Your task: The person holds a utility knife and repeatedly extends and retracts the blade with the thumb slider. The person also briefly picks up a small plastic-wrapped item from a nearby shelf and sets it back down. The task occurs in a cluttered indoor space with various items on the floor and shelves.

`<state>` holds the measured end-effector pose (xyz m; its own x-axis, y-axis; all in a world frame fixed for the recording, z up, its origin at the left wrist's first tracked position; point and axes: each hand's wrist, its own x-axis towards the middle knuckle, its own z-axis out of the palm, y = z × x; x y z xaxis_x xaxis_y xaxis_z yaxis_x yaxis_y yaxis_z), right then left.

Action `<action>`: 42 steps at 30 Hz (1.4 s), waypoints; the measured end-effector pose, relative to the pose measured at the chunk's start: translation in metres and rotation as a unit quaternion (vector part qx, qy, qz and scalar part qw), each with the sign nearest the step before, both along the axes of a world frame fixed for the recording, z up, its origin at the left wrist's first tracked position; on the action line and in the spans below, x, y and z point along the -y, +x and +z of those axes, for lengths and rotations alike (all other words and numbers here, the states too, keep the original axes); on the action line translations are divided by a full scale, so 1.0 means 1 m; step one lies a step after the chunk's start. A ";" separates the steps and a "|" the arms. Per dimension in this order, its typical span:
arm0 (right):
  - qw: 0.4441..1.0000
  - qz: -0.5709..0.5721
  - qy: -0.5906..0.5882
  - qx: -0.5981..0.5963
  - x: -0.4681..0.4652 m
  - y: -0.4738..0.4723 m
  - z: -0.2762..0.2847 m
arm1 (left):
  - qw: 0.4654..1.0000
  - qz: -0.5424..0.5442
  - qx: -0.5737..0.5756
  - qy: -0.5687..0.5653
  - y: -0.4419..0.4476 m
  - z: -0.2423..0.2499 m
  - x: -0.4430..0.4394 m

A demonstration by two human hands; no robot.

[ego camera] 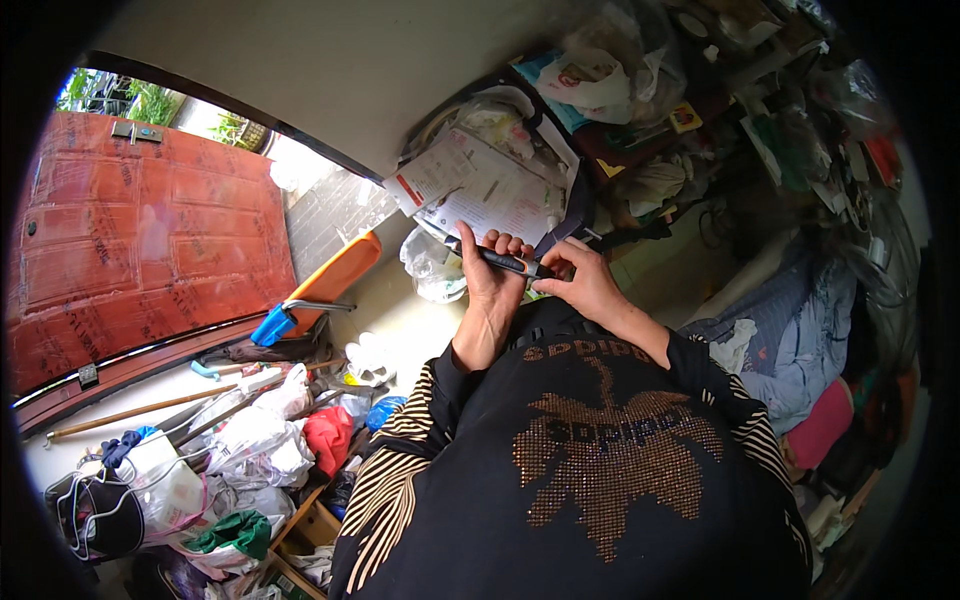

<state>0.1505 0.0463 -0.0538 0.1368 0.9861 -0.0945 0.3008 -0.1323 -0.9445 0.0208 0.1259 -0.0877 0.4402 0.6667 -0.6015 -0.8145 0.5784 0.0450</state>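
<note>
My left hand [491,281] is held palm up, thumb raised, with a slim black tool [510,261] lying across the palm under the curled fingers. The tool has an orange band near its right end; its exact kind cannot be told. My right hand [581,274] has thumb and fingers around that right end, so the tip there is hidden. Just beyond the hands, printed sheets of paper [487,184] lie over a dark-rimmed container [576,206]. A clear plastic bag [431,266] is below the sheets, left of my left hand.
A red panelled door [150,232] stands open at left. Near it are an orange seat [337,277] with metal legs and a wooden-shafted stick [142,411]. Plastic bags [259,450] crowd the lower left. Clothes [802,322] are heaped at right; clutter [645,172] fills the upper right.
</note>
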 end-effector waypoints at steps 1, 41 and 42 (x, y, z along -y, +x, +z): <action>1.000 0.004 0.016 0.002 0.000 -0.001 0.002 | 0.999 0.000 0.031 0.013 -0.001 0.001 -0.001; 0.896 0.065 -0.210 -0.385 0.040 -0.022 0.117 | 0.950 -0.169 -0.059 0.256 -0.012 0.146 0.017; 0.896 0.065 -0.218 -0.381 0.040 -0.023 0.118 | 0.952 -0.168 -0.046 0.250 -0.012 0.146 0.017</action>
